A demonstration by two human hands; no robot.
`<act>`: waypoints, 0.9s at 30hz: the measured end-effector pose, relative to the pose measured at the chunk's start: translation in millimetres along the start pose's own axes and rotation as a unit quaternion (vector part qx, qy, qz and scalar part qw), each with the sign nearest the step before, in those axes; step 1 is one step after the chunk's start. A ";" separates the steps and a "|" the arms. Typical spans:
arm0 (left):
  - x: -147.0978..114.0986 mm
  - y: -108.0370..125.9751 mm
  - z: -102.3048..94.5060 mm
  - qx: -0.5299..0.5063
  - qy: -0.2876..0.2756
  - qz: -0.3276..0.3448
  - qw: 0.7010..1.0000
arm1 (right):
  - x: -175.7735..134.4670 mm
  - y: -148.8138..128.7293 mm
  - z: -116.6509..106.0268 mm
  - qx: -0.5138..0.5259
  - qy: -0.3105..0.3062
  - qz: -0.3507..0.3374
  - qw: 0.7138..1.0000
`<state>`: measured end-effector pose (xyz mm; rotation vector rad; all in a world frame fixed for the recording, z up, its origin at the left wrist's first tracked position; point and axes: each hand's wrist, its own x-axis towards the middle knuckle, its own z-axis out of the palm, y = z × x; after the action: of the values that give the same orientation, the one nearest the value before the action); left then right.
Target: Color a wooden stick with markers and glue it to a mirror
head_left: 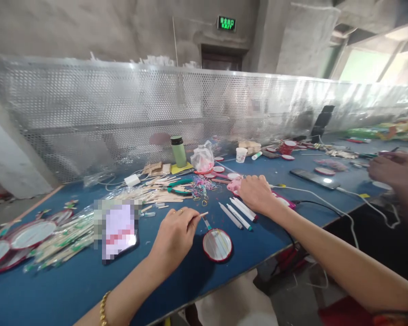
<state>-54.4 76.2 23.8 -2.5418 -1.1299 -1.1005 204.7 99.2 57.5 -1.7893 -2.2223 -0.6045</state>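
My left hand (pixel 177 233) is closed in a pinch on a short pale stick (pixel 204 214), its tip poking out past the fingers. Just below the stick, a narrow strip (pixel 208 223) runs down to a small round red-rimmed disc (pixel 217 245) with a pale, shiny face, lying on the blue table (pixel 177 290). Farther back, my right hand (pixel 256 192) is closed over a pink object (pixel 234 185); its pink end shows again by the wrist, where a black cord leads off. The fingers partly hide its shape. Several white pens (pixel 236 213) lie between my hands.
A phone (pixel 120 231), plastic-wrapped sticks (pixel 68 235) and larger red-rimmed discs (pixel 34 234) lie left. Behind are green-handled pliers (pixel 180 186), coloured clips (pixel 204 186), a green bottle (pixel 178 151) and a paper cup (pixel 241 155). White cables (pixel 326 194) and another person's hands (pixel 392 167) are right.
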 end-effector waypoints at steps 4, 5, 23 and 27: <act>-0.9 2.8 -2.5 -0.003 -0.002 -0.006 1.000 | 5.2 -0.8 11.4 -0.018 -0.003 0.000 1.000; -0.7 3.2 -3.3 -0.003 -0.005 -0.010 1.000 | 7.0 -0.7 13.7 -0.022 -0.007 0.004 1.000; 6.4 -15.8 4.8 -0.038 -0.056 -0.165 0.984 | -90.4 -75.2 15.5 0.287 0.023 -0.116 0.951; 9.0 -22.1 4.4 -0.054 -0.055 -0.202 0.976 | -87.5 -74.4 20.4 0.300 0.071 -0.125 0.943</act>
<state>-63.2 98.8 23.4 -2.5466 -1.7194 -1.1407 154.5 18.8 -10.5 -1.1368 -2.2206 -0.0638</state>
